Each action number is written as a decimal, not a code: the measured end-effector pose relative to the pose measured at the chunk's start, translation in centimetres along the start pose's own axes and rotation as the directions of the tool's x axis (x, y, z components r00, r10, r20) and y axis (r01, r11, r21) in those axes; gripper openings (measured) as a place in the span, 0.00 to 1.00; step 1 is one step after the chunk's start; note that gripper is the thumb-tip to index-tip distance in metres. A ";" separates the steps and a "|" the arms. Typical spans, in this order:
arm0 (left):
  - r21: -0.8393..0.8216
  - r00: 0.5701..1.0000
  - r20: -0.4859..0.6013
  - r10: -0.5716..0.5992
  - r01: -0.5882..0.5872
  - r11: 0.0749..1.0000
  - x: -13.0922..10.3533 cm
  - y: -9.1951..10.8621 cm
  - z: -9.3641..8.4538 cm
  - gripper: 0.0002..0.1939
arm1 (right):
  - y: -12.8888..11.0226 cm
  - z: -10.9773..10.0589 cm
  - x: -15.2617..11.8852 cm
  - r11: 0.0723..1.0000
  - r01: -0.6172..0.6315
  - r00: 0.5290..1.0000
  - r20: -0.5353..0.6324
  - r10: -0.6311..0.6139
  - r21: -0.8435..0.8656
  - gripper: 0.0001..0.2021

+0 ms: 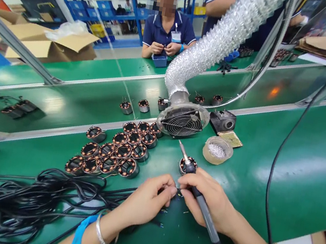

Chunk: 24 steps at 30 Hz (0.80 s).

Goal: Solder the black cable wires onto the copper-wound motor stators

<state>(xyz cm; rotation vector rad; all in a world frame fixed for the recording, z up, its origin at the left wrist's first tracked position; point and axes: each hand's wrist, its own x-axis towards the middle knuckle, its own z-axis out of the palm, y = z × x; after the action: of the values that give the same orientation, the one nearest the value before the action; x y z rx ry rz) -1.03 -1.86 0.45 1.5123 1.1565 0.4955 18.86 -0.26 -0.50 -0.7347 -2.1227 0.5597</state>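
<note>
My right hand (pixel 208 196) is wrapped round a soldering iron (pixel 206 216), whose metal tip points up and away, toward the fan. Thumb and finger of my left hand (pixel 155 197) are pinched together beside the right fingertips, on the end of a thin dark cable; the fingers partly hide it. Just beyond my right hand, a single copper-wound stator (pixel 185 165) sits on the green table, partly covered by the iron. A group of similar stators (pixel 122 150) stands to the left. Black cables (pixel 22 198) lie in a tangled heap at the lower left, some running under my left forearm.
A fan (pixel 183 123) on a silver duct (pixel 213 43) hangs ahead. Right of it are a round container of pale material (pixel 217 150) and a black stand (pixel 224 122). The iron's cord (pixel 270 181) loops at right. A person (pixel 166 35) sits across the tables.
</note>
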 end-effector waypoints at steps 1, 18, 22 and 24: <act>-0.074 1.000 0.012 -0.017 0.018 0.997 0.2 -0.2 0.1 0.15 | 0.0 0.0 -0.1 1.000 -0.004 1.000 0.003 0.004 0.002 0.14; -0.447 0.970 -0.095 -0.226 0.161 0.880 1.6 -0.1 1.9 0.14 | 0.0 0.7 -1.9 0.964 -0.243 0.941 -0.214 0.261 0.110 0.09; -0.381 0.962 -0.177 -0.209 0.128 0.916 1.9 -0.4 1.8 0.11 | -0.4 -0.1 -2.5 0.958 -0.282 0.916 -0.281 0.286 0.057 0.12; -0.369 0.959 -0.198 -0.205 0.121 0.921 2.1 -0.5 1.7 0.11 | -0.9 -0.7 -2.8 0.946 -0.318 0.906 -0.274 0.323 0.066 0.15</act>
<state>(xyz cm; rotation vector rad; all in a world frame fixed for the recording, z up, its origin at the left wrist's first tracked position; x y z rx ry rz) 1.09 -0.98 -1.11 1.0550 1.2833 0.7388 20.53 -2.68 -1.11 -1.0963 -1.7406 0.6090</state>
